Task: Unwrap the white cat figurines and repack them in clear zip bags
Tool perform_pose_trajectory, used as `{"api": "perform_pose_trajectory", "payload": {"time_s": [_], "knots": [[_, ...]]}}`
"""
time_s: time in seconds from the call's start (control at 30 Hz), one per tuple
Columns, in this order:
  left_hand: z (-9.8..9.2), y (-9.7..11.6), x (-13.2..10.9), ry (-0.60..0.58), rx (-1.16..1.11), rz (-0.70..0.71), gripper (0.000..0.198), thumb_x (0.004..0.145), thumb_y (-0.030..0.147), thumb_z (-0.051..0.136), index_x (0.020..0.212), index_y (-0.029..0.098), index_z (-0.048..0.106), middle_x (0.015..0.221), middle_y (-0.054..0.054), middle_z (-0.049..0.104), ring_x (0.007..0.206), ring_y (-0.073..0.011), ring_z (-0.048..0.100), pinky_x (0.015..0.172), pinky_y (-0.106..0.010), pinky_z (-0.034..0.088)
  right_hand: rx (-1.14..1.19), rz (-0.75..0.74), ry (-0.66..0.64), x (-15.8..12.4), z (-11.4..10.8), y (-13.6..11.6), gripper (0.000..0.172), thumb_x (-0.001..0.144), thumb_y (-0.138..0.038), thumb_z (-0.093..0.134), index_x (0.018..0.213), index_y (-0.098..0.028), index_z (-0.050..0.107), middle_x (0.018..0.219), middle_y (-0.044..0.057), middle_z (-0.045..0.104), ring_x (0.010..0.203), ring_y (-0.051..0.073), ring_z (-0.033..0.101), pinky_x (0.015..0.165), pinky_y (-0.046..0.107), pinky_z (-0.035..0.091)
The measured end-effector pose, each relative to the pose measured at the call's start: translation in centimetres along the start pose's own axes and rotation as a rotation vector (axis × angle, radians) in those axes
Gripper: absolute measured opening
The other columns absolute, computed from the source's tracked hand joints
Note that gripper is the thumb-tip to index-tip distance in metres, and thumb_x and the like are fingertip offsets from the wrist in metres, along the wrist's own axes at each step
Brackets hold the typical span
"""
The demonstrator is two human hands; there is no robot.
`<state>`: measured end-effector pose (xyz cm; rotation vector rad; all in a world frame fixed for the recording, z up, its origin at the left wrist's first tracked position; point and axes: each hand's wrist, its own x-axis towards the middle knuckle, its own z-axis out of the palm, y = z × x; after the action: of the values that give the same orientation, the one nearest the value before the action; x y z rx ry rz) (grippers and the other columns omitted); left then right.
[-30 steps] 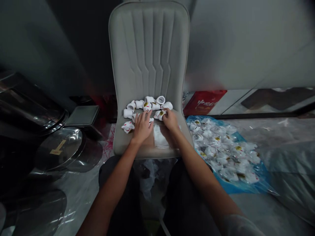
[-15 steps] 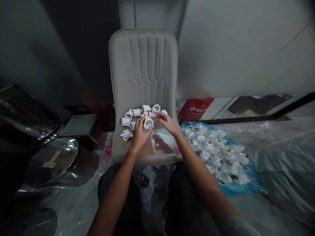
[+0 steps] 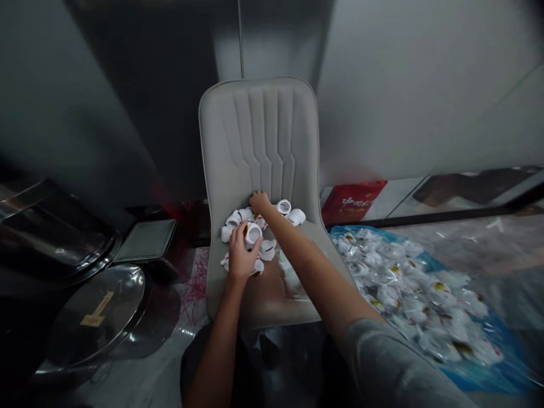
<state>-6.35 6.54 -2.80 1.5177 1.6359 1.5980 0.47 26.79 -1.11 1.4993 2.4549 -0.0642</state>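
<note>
White ceramic beckoning-cat figurines [image 3: 267,249] lie in a loose cluster on the seat of a padded grey upholstered chair [image 3: 272,303], some on their sides with round hollow bases showing, a few marked in red and gold. To the right of the chair, a blue plastic bag [image 3: 480,368] lies on the floor beneath a crowd of figurines wrapped in clear plastic [image 3: 408,300]. Left of the chair, a round steel lid [image 3: 100,314] with a strip of tan tape and a flat dark-framed tray [image 3: 147,241] sit low near the seat's edge, with a red box [image 3: 352,201] behind the chair's right side.
</note>
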Motion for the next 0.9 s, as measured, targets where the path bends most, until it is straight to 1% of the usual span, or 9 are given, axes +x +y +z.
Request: {"api": "perform_pose_trajectory", "payload": {"time_s": [0.1,0.23,0.47,0.57,0.67,0.73,0.8,0.87,0.9], "knots": [[0.2,-0.1,0.1,-0.014,-0.001,0.003,0.050,0.082,0.025,0.071,0.129,0.019,0.055,0.124,-0.013,0.062,0.120,-0.0270,0.059,0.107,-0.044,0.045,-0.014,0.064,-0.045,0.9,1.0,-0.8,0.038,0.086,-0.008,0.051,0.118,-0.006,0.071,0.127,0.028,0.064,0.123,0.035,0.056,0.098,0.048,0.044],[0.2,0.2,0.1,-0.029,-0.007,0.008,0.050,0.082,0.024,0.071,0.130,0.019,0.054,0.125,-0.014,0.061,0.122,-0.0270,0.057,0.107,-0.044,0.045,0.028,0.083,-0.066,0.9,1.4,-0.6,0.036,0.084,-0.011,0.056,0.117,-0.005,0.071,0.123,0.028,0.066,0.124,0.036,0.056,0.100,0.048,0.043],[0.5,0.7,0.2,0.017,-0.041,-0.008,0.050,0.083,0.027,0.071,0.129,0.019,0.054,0.124,-0.014,0.061,0.120,-0.0264,0.058,0.106,-0.043,0.045,0.212,0.090,0.011,-0.4,0.7,1.5,0.032,0.068,-0.016,0.076,0.098,-0.009,0.075,0.113,0.023,0.072,0.121,0.036,0.059,0.105,0.047,0.040],[1.0,1.4,-0.2,0.035,-0.080,0.011,0.051,0.085,0.029,0.070,0.131,0.019,0.052,0.128,-0.015,0.060,0.125,-0.0267,0.056,0.109,-0.044,0.044,0.343,0.115,0.074,-1.6,-0.3,2.2,0.033,0.072,-0.024,0.074,0.100,-0.007,0.072,0.109,0.021,0.072,0.110,0.032,0.065,0.098,0.043,0.046],[1.3,2.4,-1.2,0.106,-0.149,0.013,0.062,0.088,0.034,0.067,0.142,0.021,0.041,0.141,-0.017,0.052,0.134,-0.0272,0.049,0.113,-0.045,0.041,0.487,0.131,0.178,-5.0,-1.1,2.8,0.038,0.087,-0.030,0.056,0.119,-0.010,0.063,0.117,0.015,0.070,0.103,0.020,0.067,0.089,0.030,0.051],[1.5,3.3,-2.2,0.134,-0.187,0.009,0.068,0.089,0.036,0.065,0.148,0.021,0.033,0.146,-0.018,0.047,0.139,-0.0274,0.046,0.114,-0.044,0.040,0.705,0.131,0.264,-9.1,-0.9,3.3,0.038,0.091,-0.030,0.044,0.122,-0.012,0.058,0.118,0.011,0.068,0.098,0.015,0.066,0.083,0.025,0.053],[1.7,4.1,-3.4,0.090,-0.203,0.006,0.068,0.090,0.038,0.064,0.148,0.021,0.032,0.147,-0.018,0.047,0.139,-0.0275,0.045,0.114,-0.043,0.040,1.258,0.109,0.357,-14.0,-0.2,3.8,0.031,0.088,-0.032,0.045,0.110,-0.016,0.059,0.107,0.008,0.069,0.089,0.016,0.066,0.076,0.026,0.055],[1.8,4.9,-4.5,-0.005,-0.207,0.002,0.063,0.091,0.039,0.063,0.146,0.022,0.037,0.145,-0.017,0.049,0.137,-0.0270,0.047,0.113,-0.042,0.041,1.689,0.121,0.270,-18.9,0.8,4.4,0.026,0.087,-0.036,0.044,0.099,-0.019,0.059,0.091,0.005,0.069,0.074,0.016,0.063,0.067,0.029,0.054],[2.0,5.2,-5.0,-0.048,-0.207,0.000,0.060,0.091,0.039,0.062,0.144,0.022,0.040,0.143,-0.016,0.051,0.136,-0.0265,0.049,0.113,-0.042,0.041,1.828,0.141,0.225,-21.1,1.3,4.6,0.023,0.086,-0.036,0.046,0.094,-0.019,0.059,0.084,0.004,0.068,0.067,0.015,0.060,0.064,0.029,0.053]]}}
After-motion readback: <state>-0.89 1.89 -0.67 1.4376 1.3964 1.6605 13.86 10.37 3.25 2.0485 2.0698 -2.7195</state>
